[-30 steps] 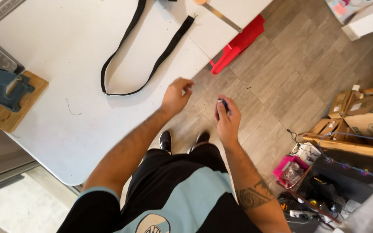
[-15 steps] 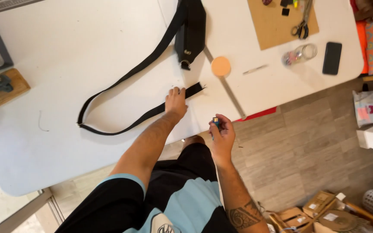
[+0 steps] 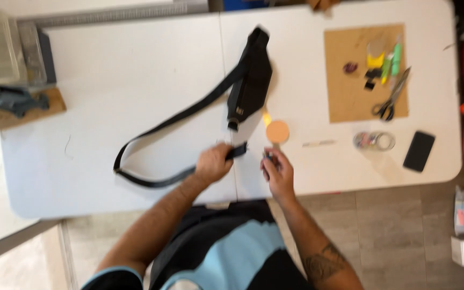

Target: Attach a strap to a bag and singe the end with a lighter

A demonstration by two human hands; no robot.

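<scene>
The black strap (image 3: pixel 178 115) of a black pouch (image 3: pixel 251 75) loops across the white table (image 3: pixel 108 64); its free end lies near the front edge, pinched in the left hand (image 3: pixel 214 162). The right hand (image 3: pixel 278 171), just beside, is closed on a small dark part (image 3: pixel 268 156), too blurred to name. This looks like joining part to strap end; that needs the two lined up squarely

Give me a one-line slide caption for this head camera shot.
Left hand grips black strap end on white table; right hand pinches a small dark piece.
</scene>
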